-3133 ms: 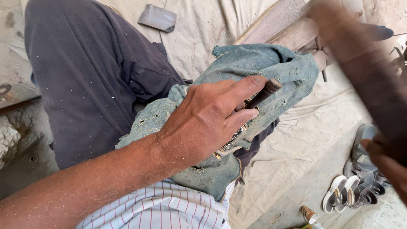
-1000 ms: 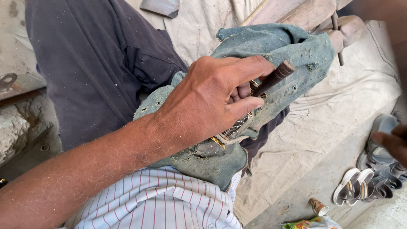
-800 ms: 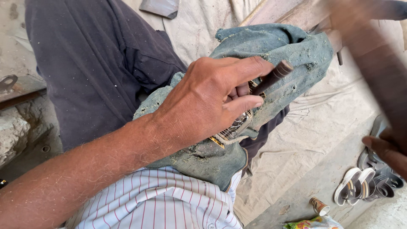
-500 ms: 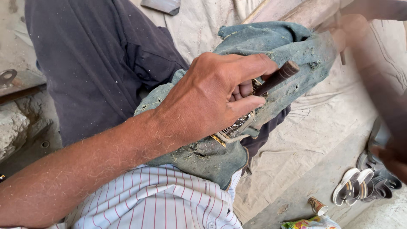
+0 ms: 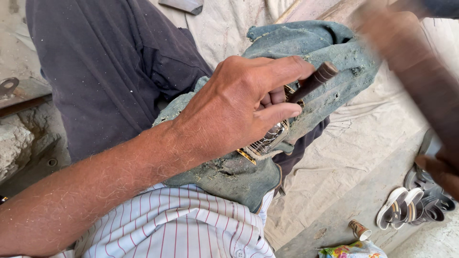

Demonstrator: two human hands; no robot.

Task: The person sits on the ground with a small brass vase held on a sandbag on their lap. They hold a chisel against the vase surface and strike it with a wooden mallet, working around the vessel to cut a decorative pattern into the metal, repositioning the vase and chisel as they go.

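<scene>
Cloth [image 5: 334, 157] covers the floor beneath; left hand [image 5: 239, 107] grips a punch [image 5: 313, 82], right hand [image 5: 442, 172] blurred.

Soft, bright daylight fills the scene, with no hard shadows and no strong glare. The left hand [image 5: 239, 112] and the dusty green cloth [image 5: 330, 62] are sharp and evenly lit. The right hand [image 5: 442, 169] and the brown object it holds [image 5: 416, 71] are heavily smeared by motion blur. The dark trousers [image 5: 105, 67] stay dim, with little detail.
</scene>
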